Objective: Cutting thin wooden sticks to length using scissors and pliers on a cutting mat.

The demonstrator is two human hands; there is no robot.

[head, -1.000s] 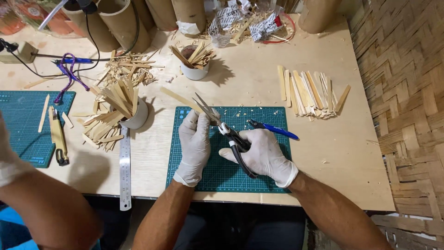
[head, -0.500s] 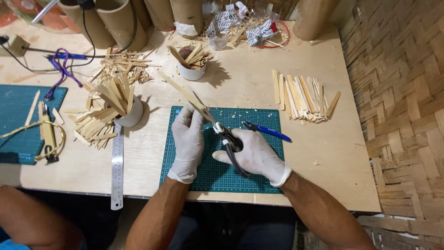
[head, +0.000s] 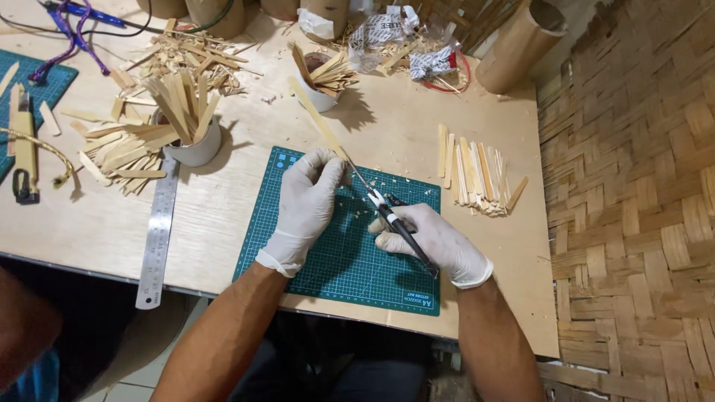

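Note:
Both my hands wear white gloves over a green cutting mat (head: 350, 272). My left hand (head: 305, 201) pinches the near end of a long thin bamboo strip (head: 313, 112), which slants away to the far left across the wooden table. My right hand (head: 436, 242) grips the black handles of a pair of shears (head: 406, 234). The metal blades meet the strip just beside my left fingertips. Small shavings lie on the mat around the cut.
A pile of short bamboo strips (head: 477, 175) lies right of the mat. Two white cups (head: 194, 149) (head: 324, 93) hold more strips, with loose ones scattered around. A steel ruler (head: 158, 231) lies at left, and another person's arm (head: 22, 327) is at lower left. A woven wall (head: 633, 223) borders the right.
The view has shifted to the right and closer to the mat. My hands have stayed on the strip and shears, and the other person's gloved hand has left the frame.

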